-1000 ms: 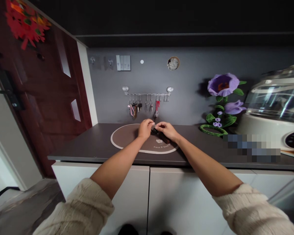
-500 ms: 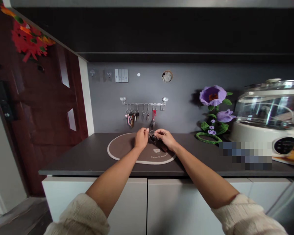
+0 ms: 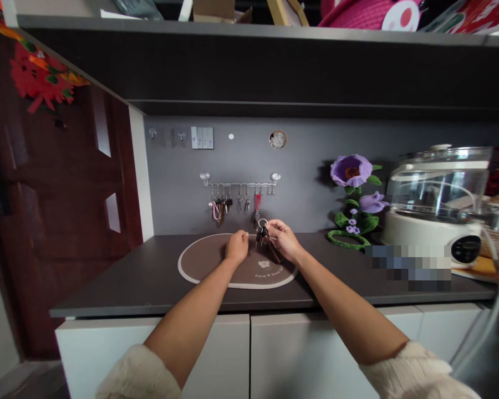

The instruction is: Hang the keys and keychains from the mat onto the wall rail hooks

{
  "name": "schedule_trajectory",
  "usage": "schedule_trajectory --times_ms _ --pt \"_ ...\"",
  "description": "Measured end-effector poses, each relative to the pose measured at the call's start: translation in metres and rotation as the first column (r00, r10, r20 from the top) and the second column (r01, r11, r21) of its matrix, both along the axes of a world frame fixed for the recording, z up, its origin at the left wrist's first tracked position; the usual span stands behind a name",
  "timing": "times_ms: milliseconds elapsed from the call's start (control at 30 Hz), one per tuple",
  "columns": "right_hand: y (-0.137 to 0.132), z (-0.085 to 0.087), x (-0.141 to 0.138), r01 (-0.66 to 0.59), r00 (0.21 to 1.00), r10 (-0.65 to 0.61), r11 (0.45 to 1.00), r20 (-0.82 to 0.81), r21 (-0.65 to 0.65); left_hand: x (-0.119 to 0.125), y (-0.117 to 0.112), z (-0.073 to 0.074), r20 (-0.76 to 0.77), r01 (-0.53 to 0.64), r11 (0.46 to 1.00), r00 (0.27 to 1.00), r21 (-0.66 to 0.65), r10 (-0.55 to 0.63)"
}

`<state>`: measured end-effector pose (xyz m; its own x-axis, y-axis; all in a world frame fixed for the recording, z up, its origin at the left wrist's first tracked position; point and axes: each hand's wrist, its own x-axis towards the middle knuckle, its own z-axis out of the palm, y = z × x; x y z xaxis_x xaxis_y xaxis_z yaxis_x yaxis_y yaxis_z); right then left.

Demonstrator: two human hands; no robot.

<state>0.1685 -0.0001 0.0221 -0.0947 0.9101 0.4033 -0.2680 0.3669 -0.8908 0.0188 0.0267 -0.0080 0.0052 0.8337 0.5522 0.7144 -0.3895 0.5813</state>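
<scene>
My right hand (image 3: 283,239) is closed on a bunch of keys (image 3: 263,233), its metal ring sticking up above my fingers and dark keys hanging below. It hovers over the right half of a brown oval mat (image 3: 208,260) on the dark countertop (image 3: 141,282). My left hand (image 3: 237,246) sits just left of the keys with its fingers curled in; nothing shows in it. Behind both hands, a chrome hook rail (image 3: 240,184) on the grey wall carries several other key sets, one with a red strap.
A purple fabric flower (image 3: 352,191) stands at the back right. Further right sits a white appliance with a clear lid (image 3: 436,205). A dark red door (image 3: 62,210) is at the left. White cabinet doors (image 3: 307,354) lie under the counter, a dark shelf overhead.
My hands have come apart: the left one let go and drew slightly left, while the right one keeps the keys and has lifted them a little. My head has tilted upward.
</scene>
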Motion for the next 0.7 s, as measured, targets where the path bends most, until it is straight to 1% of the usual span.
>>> schedule_trajectory --times_ms 100,200,267,400,533,700 --pt "0.001 0.003 0.0 0.004 0.996 -0.004 1.0 -0.086 0.003 0.0 0.0 0.0 -0.005 0.016 1.0 1.0 -0.019 -0.016" --pt "0.002 0.009 0.0 0.02 0.992 -0.02 1.0 -0.124 0.0 0.001 0.0 0.0 -0.001 0.028 0.999 1.0 -0.031 -0.028" --pt "0.003 0.016 0.0 0.032 0.991 -0.033 0.999 -0.133 -0.007 0.001 0.0 -0.001 0.006 0.046 0.998 0.999 -0.036 -0.045" --pt "0.011 0.035 0.0 0.062 0.995 -0.061 0.998 -0.08 0.009 0.001 0.002 -0.002 0.019 0.079 0.996 0.997 -0.034 -0.078" --pt "0.024 0.054 -0.001 0.101 0.994 -0.1 0.994 -0.033 0.035 0.001 0.004 -0.003 0.043 0.106 0.993 0.994 -0.055 -0.103" --pt "0.042 0.07 -0.004 0.16 0.987 -0.16 0.987 0.012 0.004 0.002 0.005 -0.004 0.041 0.12 0.99 0.992 -0.072 -0.118"
